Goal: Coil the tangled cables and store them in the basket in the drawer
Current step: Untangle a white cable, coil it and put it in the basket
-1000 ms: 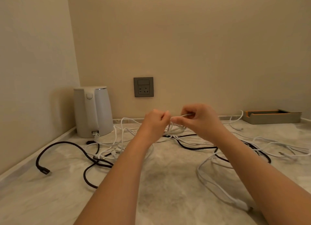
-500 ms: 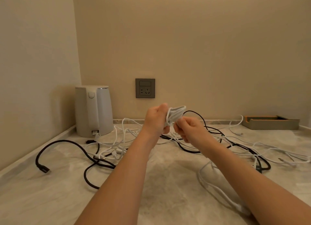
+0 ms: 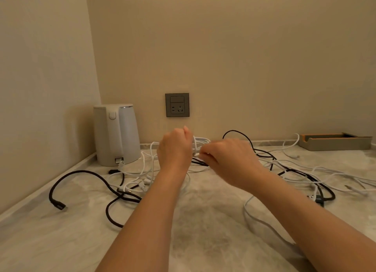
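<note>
The fingers of the left hand [image 3: 175, 147] are hidden behind its own back, and only loops of the white cable [image 3: 200, 142] are seen emerging at its 3 o'clock side. The fingertips of the right hand [image 3: 227, 159] are blurred where that cable is pinched. Both forearms are cut off by the bottom edge. Part of the tangle at 4 o'clock is covered by the right forearm. The connector type on the black cable [image 3: 81, 172] at 8 o'clock cannot be told. The tray [image 3: 333, 144] interior at 2 o'clock is hidden by its wall.
</note>
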The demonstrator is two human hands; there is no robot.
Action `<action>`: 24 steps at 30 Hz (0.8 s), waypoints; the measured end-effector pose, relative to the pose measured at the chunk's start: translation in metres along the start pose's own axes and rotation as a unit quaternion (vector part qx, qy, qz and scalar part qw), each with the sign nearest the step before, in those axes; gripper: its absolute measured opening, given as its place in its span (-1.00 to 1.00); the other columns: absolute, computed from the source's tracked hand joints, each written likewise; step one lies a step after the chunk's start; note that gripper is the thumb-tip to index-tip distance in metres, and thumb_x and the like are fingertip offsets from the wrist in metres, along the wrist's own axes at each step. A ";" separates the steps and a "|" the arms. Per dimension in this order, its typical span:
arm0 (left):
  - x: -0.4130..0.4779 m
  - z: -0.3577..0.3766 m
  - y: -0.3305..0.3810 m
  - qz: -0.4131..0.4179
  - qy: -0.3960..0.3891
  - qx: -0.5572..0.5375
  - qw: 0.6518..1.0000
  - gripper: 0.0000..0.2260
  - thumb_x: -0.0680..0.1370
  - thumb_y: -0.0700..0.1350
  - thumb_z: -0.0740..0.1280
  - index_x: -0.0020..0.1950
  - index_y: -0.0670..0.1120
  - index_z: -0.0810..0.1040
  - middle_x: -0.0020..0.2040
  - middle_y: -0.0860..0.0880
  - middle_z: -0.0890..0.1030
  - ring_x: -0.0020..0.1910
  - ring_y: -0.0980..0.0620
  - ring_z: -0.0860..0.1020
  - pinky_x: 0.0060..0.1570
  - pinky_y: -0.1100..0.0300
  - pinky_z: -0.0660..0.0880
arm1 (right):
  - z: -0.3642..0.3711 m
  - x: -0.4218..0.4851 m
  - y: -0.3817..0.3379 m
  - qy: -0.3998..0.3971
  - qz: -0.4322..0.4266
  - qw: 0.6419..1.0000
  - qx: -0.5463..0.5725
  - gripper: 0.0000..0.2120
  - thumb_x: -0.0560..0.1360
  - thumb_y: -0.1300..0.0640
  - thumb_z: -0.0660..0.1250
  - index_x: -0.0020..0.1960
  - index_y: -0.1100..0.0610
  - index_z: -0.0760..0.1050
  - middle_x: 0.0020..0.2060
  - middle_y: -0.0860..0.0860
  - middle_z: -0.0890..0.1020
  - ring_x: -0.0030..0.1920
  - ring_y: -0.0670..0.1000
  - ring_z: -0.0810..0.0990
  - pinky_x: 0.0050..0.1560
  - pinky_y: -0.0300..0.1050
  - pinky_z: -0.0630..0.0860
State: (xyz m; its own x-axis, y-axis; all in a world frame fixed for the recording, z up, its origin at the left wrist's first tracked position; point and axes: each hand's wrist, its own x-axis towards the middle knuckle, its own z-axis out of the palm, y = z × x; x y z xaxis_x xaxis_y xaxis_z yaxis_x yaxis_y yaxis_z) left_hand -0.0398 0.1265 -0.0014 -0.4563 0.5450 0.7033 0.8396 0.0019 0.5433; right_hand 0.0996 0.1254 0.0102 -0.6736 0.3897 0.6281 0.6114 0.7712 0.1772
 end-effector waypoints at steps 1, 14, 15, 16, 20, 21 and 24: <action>0.000 0.000 0.004 0.023 -0.021 0.024 0.999 -0.60 0.66 -0.06 0.01 -0.32 -0.15 0.40 -0.34 -0.12 0.44 -0.29 -0.13 0.41 -0.31 0.10 0.21 | -0.002 0.000 0.004 0.026 0.004 1.000 0.008 -0.70 0.60 -0.08 0.12 -0.11 0.05 0.52 -0.21 -0.07 0.57 -0.18 0.07 0.54 -0.30 -0.11 0.28; -0.003 -0.001 0.023 0.067 -0.324 -0.275 0.903 -0.60 0.63 -0.10 0.17 -0.38 -0.20 0.44 -0.54 -0.04 0.35 -0.55 0.04 0.31 -0.47 0.26 0.31 | 0.007 -0.001 0.054 -0.037 0.111 0.732 0.672 -0.85 0.46 0.14 0.29 -0.08 0.17 0.34 -0.41 -0.04 0.51 -0.39 -0.09 0.44 -0.35 -0.31 0.39; -0.004 -0.002 0.026 0.049 -0.330 -0.313 0.889 -0.60 0.64 -0.13 0.15 -0.38 -0.22 0.43 -0.57 -0.02 0.35 -0.60 0.09 0.28 -0.53 0.33 0.26 | 0.006 -0.001 0.054 -0.029 0.112 0.698 0.707 -0.86 0.46 0.15 0.27 -0.08 0.17 0.33 -0.40 -0.03 0.53 -0.38 -0.09 0.48 -0.34 -0.31 0.42; -0.004 -0.003 0.028 0.023 -0.330 -0.351 0.876 -0.61 0.64 -0.14 0.14 -0.37 -0.21 0.42 -0.58 0.00 0.34 -0.64 0.12 0.26 -0.58 0.37 0.21 | 0.006 0.001 0.051 -0.017 0.114 0.682 0.723 -0.88 0.47 0.14 0.24 -0.10 0.17 0.34 -0.40 -0.05 0.53 -0.39 -0.10 0.47 -0.33 -0.31 0.40; -0.004 -0.002 0.028 -0.112 -0.313 -0.493 0.804 -0.67 0.64 -0.14 0.12 -0.32 -0.17 0.39 -0.57 0.00 0.28 -0.69 0.15 0.18 -0.62 0.40 0.12 | 0.015 0.009 0.036 0.041 0.133 0.696 0.704 -0.85 0.60 0.18 0.12 -0.14 0.13 0.36 -0.46 -0.11 0.42 -0.45 -0.15 0.29 -0.39 -0.32 0.27; -0.003 -0.001 0.027 -0.145 -0.306 -0.525 0.781 -0.69 0.63 -0.15 0.12 -0.31 -0.16 0.38 -0.57 0.01 0.27 -0.70 0.16 0.16 -0.64 0.41 0.11 | 0.017 0.011 0.031 0.047 0.136 0.707 0.692 -0.82 0.62 0.22 0.09 -0.12 0.12 0.39 -0.45 -0.11 0.41 -0.45 -0.16 0.27 -0.40 -0.31 0.24; -0.003 -0.002 0.028 -0.237 -0.291 -0.596 0.710 -0.69 0.62 -0.17 0.11 -0.33 -0.12 0.33 -0.59 0.03 0.28 -0.74 0.19 0.14 -0.69 0.44 0.07 | 0.021 0.012 0.023 0.088 0.111 0.832 0.536 -0.78 0.63 0.30 0.05 -0.05 0.13 0.44 -0.40 -0.14 0.42 -0.43 -0.18 0.34 -0.36 -0.32 0.28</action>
State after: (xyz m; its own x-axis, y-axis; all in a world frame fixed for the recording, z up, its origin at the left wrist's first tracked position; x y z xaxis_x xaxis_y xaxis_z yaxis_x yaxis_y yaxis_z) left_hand -0.0158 0.1230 0.0122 -0.1134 0.9749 0.1915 -0.3714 -0.2203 0.9020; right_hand 0.0968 0.1582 0.0064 -0.4637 0.5756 0.6736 -0.0723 0.7331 -0.6762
